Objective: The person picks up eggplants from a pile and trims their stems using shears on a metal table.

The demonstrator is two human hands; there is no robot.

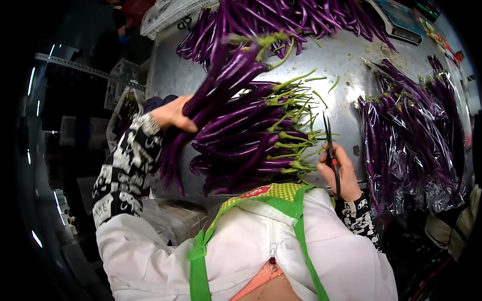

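1. Illumination: The desk [165, 65] is moderately bright. Left of the desk, the surroundings are dark, broken by thin white light streaks [31, 81].
2. Glare: A pale reflection marks the desk's bare metal. Plastic bags [399, 173] at the desk's right side show sharp white highlights; eggplants [236, 148] on the desk carry narrow gloss lines.
3. Shadow: Gaps between the eggplants are nearly black.
4. Blur: The raised bunch [221, 80] above the desk shows smeared stems.
5. Distortion: Wide-angle curvature bends the surroundings of the desk; corners are black.
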